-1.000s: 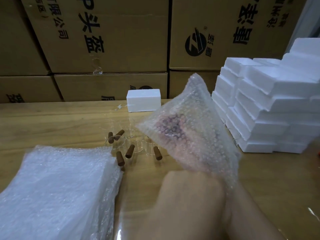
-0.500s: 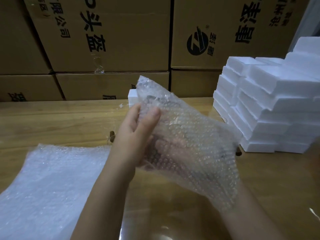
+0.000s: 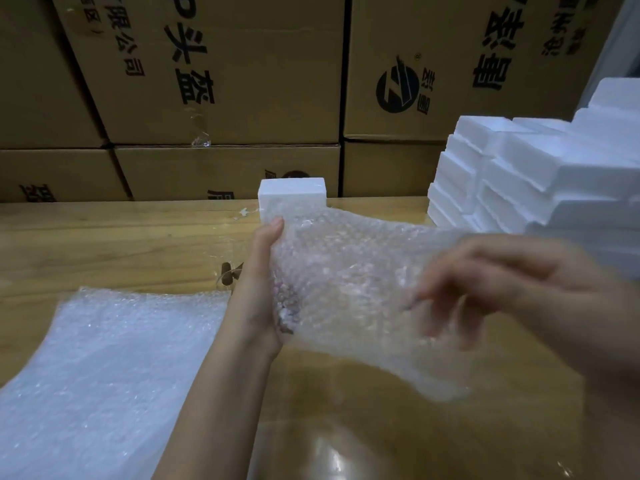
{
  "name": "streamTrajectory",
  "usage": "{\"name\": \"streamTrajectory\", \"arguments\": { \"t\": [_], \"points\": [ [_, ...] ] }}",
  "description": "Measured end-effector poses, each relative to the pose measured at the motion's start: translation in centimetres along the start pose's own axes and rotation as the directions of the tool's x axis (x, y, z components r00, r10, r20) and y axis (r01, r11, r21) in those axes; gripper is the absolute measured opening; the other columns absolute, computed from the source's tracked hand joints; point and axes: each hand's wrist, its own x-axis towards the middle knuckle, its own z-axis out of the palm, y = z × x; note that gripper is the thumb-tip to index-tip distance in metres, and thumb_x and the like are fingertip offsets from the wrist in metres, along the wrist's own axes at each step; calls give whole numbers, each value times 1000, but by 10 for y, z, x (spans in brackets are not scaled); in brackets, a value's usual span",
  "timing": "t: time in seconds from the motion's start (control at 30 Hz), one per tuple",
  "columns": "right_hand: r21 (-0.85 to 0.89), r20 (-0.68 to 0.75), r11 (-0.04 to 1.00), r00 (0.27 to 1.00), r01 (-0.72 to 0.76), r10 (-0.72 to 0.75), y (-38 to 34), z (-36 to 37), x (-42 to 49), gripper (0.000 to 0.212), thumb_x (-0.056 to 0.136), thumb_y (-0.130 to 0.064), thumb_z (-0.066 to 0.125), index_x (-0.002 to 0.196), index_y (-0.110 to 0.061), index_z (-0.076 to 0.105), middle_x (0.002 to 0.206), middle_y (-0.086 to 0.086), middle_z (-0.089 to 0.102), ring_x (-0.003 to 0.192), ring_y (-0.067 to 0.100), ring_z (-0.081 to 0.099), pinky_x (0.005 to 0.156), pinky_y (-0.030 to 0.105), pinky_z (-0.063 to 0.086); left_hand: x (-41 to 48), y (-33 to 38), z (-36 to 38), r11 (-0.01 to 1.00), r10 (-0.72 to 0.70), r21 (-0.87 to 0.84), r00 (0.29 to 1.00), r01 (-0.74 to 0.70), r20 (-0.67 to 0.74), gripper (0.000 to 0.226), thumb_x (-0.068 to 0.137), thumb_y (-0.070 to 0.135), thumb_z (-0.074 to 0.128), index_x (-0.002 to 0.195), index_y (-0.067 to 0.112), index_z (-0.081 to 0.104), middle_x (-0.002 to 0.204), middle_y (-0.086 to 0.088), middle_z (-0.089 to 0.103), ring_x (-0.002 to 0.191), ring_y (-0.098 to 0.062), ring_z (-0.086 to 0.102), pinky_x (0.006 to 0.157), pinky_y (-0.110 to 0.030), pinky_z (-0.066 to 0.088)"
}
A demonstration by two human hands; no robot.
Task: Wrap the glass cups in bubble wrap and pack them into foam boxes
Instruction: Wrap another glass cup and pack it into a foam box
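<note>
A pile (image 3: pixel 104 358) of bubble wrap lies on the counter (image 3: pixel 104 237). The left hand (image 3: pixel 258 296) grips the left edge of a sheet (image 3: pixel 346 271), which is held above the counter with its long axis running left to right. The right hand (image 3: pixel 502 278) is blurred and curled, its grip unclear. Foam boxes (image 3: pixel 536 188) sit stacked, contents unseen.

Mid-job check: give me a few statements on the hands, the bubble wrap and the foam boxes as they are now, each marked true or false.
1. The left hand holds the bubble wrap sheet by its left edge. True.
2. The foam box stack stands on the left of the table. False: it stands on the right; the bubble wrap pile lies on the left.
3. A single foam box sits at the far edge, before the cartons. True.
4. The held sheet lies flat on the table. False: it is held up above it.
</note>
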Motion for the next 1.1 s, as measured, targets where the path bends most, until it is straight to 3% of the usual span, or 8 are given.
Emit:
{"name": "streamTrajectory", "arguments": {
  "t": [0.17, 0.4, 0.57, 0.73, 0.77, 0.8, 0.9, 1.1],
  "points": [
    [136, -373, 977, 922, 162, -101, 10, -17, 10, 18, 77, -43, 65, 68, -29, 60, 63, -9, 59, 47, 5, 46, 45, 14, 39, -1, -4, 3, 996, -86, -30, 991, 89, 101, 47, 72, 53, 60, 104, 18, 66, 92, -5, 71, 79, -23, 69, 62, -33, 54],
    [-160, -224, 987, 974, -12, -25, 31, 29, 36, 39, 73, -59, 60, 110, -47, 56, 115, -20, 56, 109, 0, 55, 87, 24, 47, -12, -1, 20, 996, -34, 82, 973, 16, 227, 34, 86, 37, 48, 70, 19, 72, 65, 0, 67, 59, -11, 66, 53, -20, 52],
    [-259, -226, 965, 974, -41, -19, 26, 37, 36, 42, 68, -61, 58, 107, -47, 54, 106, -27, 62, 97, -8, 59, 73, 6, 41, -16, 7, 14, 907, -36, 415, 969, -71, 243, 41, 102, 13, 35, 136, -8, 40, 140, -26, 45, 129, -35, 44, 106, -37, 34],
    [-479, -313, 871, 949, -111, -51, 24, 40, 37, 19, 82, -31, 56, 101, -33, 60, 86, -15, 65, 77, 1, 59, 65, 16, 44, -21, 4, 17, 849, 98, 511, 990, -137, 102, 38, 100, -1, 25, 135, -15, 29, 145, -29, 35, 134, -29, 37, 102, -18, 27],
    [-535, -341, 832, 938, -145, -56, 26, 40, 37, 18, 85, -24, 57, 103, -28, 61, 82, -11, 65, 71, 6, 59, 69, 26, 47, -20, -1, 16, 781, 121, 596, 981, -187, 149, 36, 99, -4, 23, 128, -18, 40, 138, -31, 43, 125, -20, 47, 101, -32, -3],
    [-572, -373, 800, 926, -183, -54, 27, 40, 39, 20, 86, -17, 58, 104, -25, 61, 78, -8, 64, 69, 12, 59, 69, 35, 49, -22, -4, 20, 702, 88, 672, 965, -235, 246, 34, 98, -2, 30, 112, -12, 60, 122, -26, 58, 104, -10, 60, 44, -23, 29],
    [-648, -474, 713, 875, -269, -100, 32, 37, 39, 23, 86, -12, 54, 106, -23, 59, 69, -10, 55, 66, 14, 53, 58, 33, 43, -24, 0, 26, 704, -14, 689, 966, -174, 258, 24, 77, 53, 59, 82, 36, 75, 84, 18, 72, 73, 11, 64, 68, -18, 45],
    [-638, -560, 652, 828, -410, -27, 33, 31, 37, 9, 91, -18, 51, 96, -24, 48, 64, -15, 40, 64, 15, 43, 57, 33, 28, -22, 8, 9, 538, 85, 733, 892, -416, 443, 79, 67, 55, 70, 136, 56, 32, 135, 32, 46, 122, 4, 49, 94, -24, 46]
  ]
}}
